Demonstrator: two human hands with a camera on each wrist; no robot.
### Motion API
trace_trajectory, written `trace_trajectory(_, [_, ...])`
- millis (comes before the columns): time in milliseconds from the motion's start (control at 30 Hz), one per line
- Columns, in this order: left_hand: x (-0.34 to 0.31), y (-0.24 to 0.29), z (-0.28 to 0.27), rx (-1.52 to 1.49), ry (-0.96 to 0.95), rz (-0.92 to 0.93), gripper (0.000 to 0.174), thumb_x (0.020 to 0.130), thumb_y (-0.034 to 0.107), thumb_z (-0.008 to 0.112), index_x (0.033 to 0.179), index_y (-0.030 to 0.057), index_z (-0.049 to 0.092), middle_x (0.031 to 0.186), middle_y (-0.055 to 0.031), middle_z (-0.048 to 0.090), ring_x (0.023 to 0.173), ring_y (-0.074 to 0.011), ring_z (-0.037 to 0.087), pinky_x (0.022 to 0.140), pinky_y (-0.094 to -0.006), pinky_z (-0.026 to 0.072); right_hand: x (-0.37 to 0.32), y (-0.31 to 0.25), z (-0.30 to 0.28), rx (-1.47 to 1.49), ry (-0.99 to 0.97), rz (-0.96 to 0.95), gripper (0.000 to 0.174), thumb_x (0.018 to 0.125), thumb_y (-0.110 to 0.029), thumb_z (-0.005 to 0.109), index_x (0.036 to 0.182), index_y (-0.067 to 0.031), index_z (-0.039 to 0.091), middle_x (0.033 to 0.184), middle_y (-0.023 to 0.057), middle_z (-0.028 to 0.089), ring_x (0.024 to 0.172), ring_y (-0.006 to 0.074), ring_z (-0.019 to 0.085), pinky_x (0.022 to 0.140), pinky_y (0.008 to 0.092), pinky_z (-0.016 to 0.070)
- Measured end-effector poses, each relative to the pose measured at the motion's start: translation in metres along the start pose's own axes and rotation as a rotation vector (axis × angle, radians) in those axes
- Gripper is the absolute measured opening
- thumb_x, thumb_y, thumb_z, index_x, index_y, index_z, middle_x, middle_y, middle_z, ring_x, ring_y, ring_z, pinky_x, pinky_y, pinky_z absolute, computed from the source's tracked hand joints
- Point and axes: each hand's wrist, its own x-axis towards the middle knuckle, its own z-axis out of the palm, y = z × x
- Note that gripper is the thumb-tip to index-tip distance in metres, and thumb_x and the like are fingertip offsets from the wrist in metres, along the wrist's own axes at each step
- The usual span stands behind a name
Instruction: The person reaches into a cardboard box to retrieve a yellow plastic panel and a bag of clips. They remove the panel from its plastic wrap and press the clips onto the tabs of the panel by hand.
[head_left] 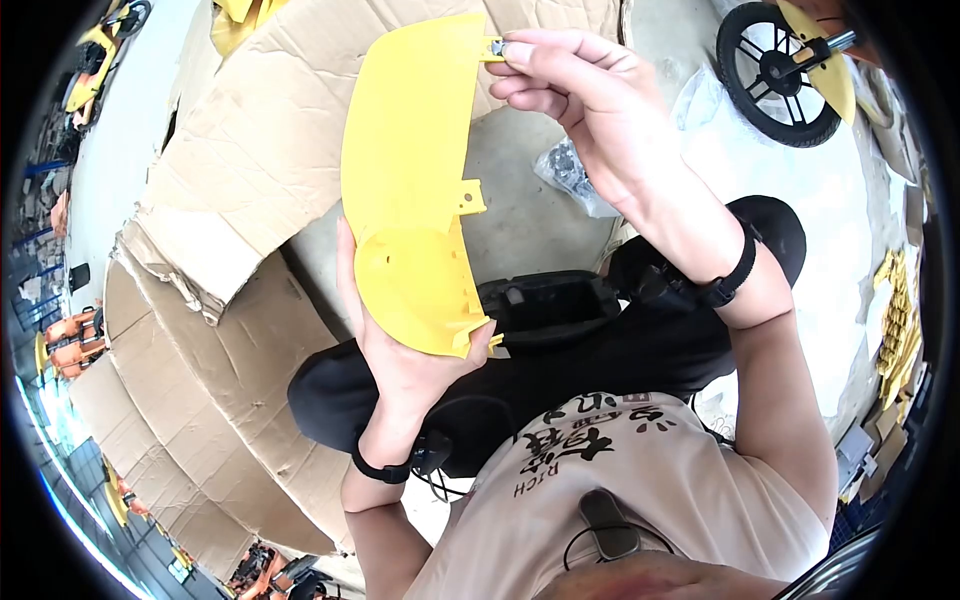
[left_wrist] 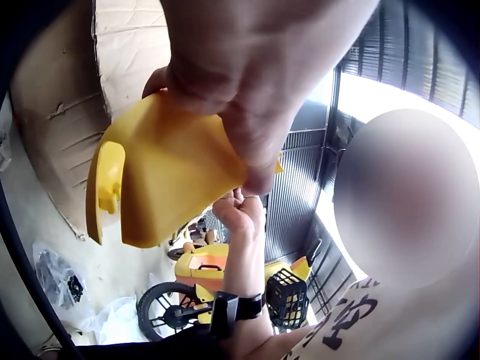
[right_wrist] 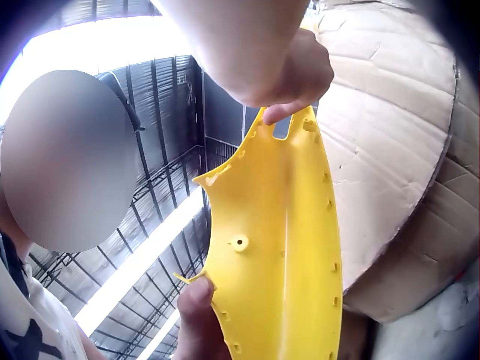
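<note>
A curved yellow plastic panel [head_left: 415, 130] is held up in front of the torso, its rounded lower end toward the body. My left hand [head_left: 405, 370] grips that lower end, thumb at the right edge and fingers behind. At the upper right corner my right hand [head_left: 600, 90] pinches a small metal clip [head_left: 497, 47] on a narrow tab between thumb and forefinger. The right wrist view shows the panel's inner side [right_wrist: 247, 210], with small pegs along its edges and a round boss. Its smooth outer side [left_wrist: 172, 172] appears in the left wrist view.
A black open container [head_left: 555, 305] sits close to the dark-clothed legs. Large cardboard sheets [head_left: 200, 400] cover the floor at left. A clear plastic bag [head_left: 575, 175] lies beyond the right forearm. A spoked wheel [head_left: 780, 75] stands at the upper right.
</note>
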Motion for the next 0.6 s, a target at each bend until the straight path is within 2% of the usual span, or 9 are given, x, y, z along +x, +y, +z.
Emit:
trace_trajectory(100, [-0.001, -0.003, 0.001, 0.004, -0.018, -0.052, 0.081, 0.055, 0.029, 0.083, 0.126, 0.0032, 0.054, 0.14, -0.023, 0.044, 0.134, -0.0399, 0.038, 0.107, -0.0473, 0.0361, -0.002, 0.0, 0.003, 0.008, 0.028, -0.003, 0.015, 0.089, -0.004, 0.065, 0.1, 0.0059, 0.068, 0.093, 0.0149, 0.071, 0.082, 0.0181, 0.071, 0.078, 0.0265, 0.0575])
trace_trajectory(167, [-0.001, -0.003, -0.002, 0.01, -0.176, 0.012, 0.064, 0.063, 0.035, 0.081, 0.115, 0.0055, 0.061, 0.121, -0.0141, 0.062, 0.114, -0.0324, 0.058, 0.094, -0.0425, 0.0465, 0.0, -0.005, 0.003, 0.052, -0.071, 0.031, 0.019, 0.089, -0.006, 0.065, 0.104, 0.0048, 0.067, 0.096, 0.0133, 0.071, 0.085, 0.0173, 0.07, 0.081, 0.0263, 0.057])
trace_trajectory(267, [-0.006, -0.011, 0.0, -0.342, -0.023, 0.088, 0.048, 0.071, 0.04, 0.077, 0.104, 0.0065, 0.066, 0.099, -0.006, 0.069, 0.089, -0.0269, 0.068, 0.079, -0.0376, 0.0518, 0.002, -0.01, 0.011, 0.189, -0.175, 0.04, 0.023, 0.09, -0.01, 0.066, 0.109, 0.0027, 0.066, 0.098, 0.0108, 0.07, 0.09, 0.0155, 0.068, 0.081, 0.0264, 0.0548])
trace_trajectory(300, [-0.006, -0.01, -0.001, -0.345, -0.013, 0.085, 0.048, 0.071, 0.04, 0.077, 0.104, 0.0065, 0.066, 0.099, -0.006, 0.069, 0.089, -0.0269, 0.068, 0.079, -0.0376, 0.0518, 0.002, -0.008, 0.011, 0.183, -0.184, 0.044, 0.023, 0.09, -0.01, 0.066, 0.109, 0.0027, 0.066, 0.098, 0.0108, 0.07, 0.09, 0.0155, 0.068, 0.081, 0.0264, 0.0548])
trace_trajectory(367, [-0.006, -0.011, -0.001, -0.53, -0.01, 0.009, 0.044, 0.079, 0.043, 0.073, 0.099, 0.0046, 0.067, 0.091, -0.0069, 0.07, 0.08, -0.0271, 0.068, 0.073, -0.0347, 0.0532, 0.004, 0.0, 0.008, -0.168, -0.125, -0.242, 0.033, 0.088, -0.022, 0.071, 0.11, 0.0011, 0.065, 0.1, 0.0095, 0.069, 0.093, 0.0147, 0.065, 0.081, 0.0294, 0.0522])
trace_trajectory(400, [-0.007, -0.015, -0.002, -0.536, 0.002, 0.006, 0.044, 0.079, 0.043, 0.073, 0.099, 0.0046, 0.067, 0.091, -0.0069, 0.07, 0.08, -0.0271, 0.068, 0.073, -0.0347, 0.0532, 0.006, -0.003, 0.003, -0.174, -0.136, -0.24, 0.033, 0.088, -0.022, 0.071, 0.11, 0.0011, 0.065, 0.1, 0.0095, 0.069, 0.093, 0.0147, 0.065, 0.081, 0.0294, 0.0522])
trace_trajectory(467, [-0.015, -0.027, -0.006, -0.598, -0.083, -0.034, 0.048, 0.077, 0.042, 0.075, 0.104, 0.0032, 0.065, 0.096, -0.0076, 0.069, 0.085, -0.0254, 0.068, 0.076, -0.034, 0.0524, 0.012, -0.009, -0.01, -0.842, 0.055, -0.721, 0.048, 0.082, -0.039, 0.076, 0.108, 0.0009, 0.065, 0.104, 0.0097, 0.066, 0.095, 0.0162, 0.063, 0.083, 0.0309, 0.0496])
trace_trajectory(533, [-0.02, -0.031, -0.015, -0.777, -0.181, -0.134, 0.054, 0.076, 0.039, 0.078, 0.111, 0.0011, 0.062, 0.102, -0.0082, 0.068, 0.092, -0.0225, 0.066, 0.08, -0.0338, 0.0514, 0.0, -0.024, 0.008, -0.433, -0.073, -0.313, 0.065, 0.081, -0.012, 0.07, 0.139, -0.0008, 0.043, 0.133, 0.0141, 0.049, 0.115, 0.0242, 0.055, 0.095, 0.033, 0.0449])
trace_trajectory(600, [-0.024, -0.021, -0.03, -0.805, -0.225, -0.177, 0.059, 0.075, 0.038, 0.079, 0.115, -0.0002, 0.059, 0.106, -0.0086, 0.067, 0.097, -0.0208, 0.065, 0.083, -0.0338, 0.0505, -0.003, -0.033, 0.014, -0.024, -0.275, -0.06, 0.073, 0.079, -0.016, 0.073, 0.142, 0.0016, 0.039, 0.142, 0.0158, 0.041, 0.125, 0.0257, 0.048, 0.105, 0.0362, 0.0377])
